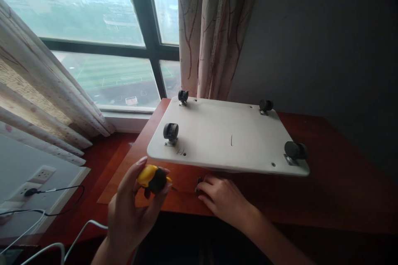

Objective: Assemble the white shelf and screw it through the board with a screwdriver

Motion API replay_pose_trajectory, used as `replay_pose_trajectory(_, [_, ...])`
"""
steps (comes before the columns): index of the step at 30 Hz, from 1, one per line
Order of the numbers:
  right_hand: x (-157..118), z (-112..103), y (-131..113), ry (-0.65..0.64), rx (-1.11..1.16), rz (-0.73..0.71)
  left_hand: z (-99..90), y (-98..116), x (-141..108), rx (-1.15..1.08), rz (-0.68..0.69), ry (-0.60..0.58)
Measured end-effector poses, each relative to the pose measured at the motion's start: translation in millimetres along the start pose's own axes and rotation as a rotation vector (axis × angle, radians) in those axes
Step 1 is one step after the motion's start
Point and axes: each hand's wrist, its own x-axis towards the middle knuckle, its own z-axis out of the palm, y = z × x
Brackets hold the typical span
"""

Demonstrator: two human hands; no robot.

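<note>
My left hand (133,203) is closed around a screwdriver (152,179) with a stubby yellow-and-black handle, raised over the front left of the table. A short, dark shaft seems to point to the right. My right hand (222,196) rests near the table's front edge, its fingertips pinching a small dark metal piece (198,184) whose kind I cannot make out. Just beyond both hands lies a white board (214,132) with black caster wheels at its corners, such as the front left caster (171,132) and the front right caster (294,151).
The board lies on a reddish-brown wooden table (336,182). Behind it are a window (102,74) and patterned curtains (214,29). A wall socket (43,174) with a black plug (30,192) is at left, and a white cable (83,230) loops below it.
</note>
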Motion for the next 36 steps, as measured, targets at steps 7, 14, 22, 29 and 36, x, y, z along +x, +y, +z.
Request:
replay_pose_trajectory(7, [4,3,-3,-0.001,-0.115,-0.043,1.2,-2,-7,-0.010,0.008,0.008])
replay_pose_trajectory(14, [1,6,-1,0.015,-0.107,-0.056,0.3,-6,-10,-0.003,0.031,0.011])
replay_pose_trajectory(22, [-1,-38,-19,0.167,0.675,0.053,1.3,-6,-7,-0.025,0.070,0.022])
replay_pose_trajectory(29, [53,-81,-32,0.123,1.038,0.134,1.4,-4,-4,0.013,0.077,0.022])
replay_pose_trajectory(36, [89,-78,-29,0.048,0.998,0.213,0.6,-7,-7,0.025,0.042,0.025])
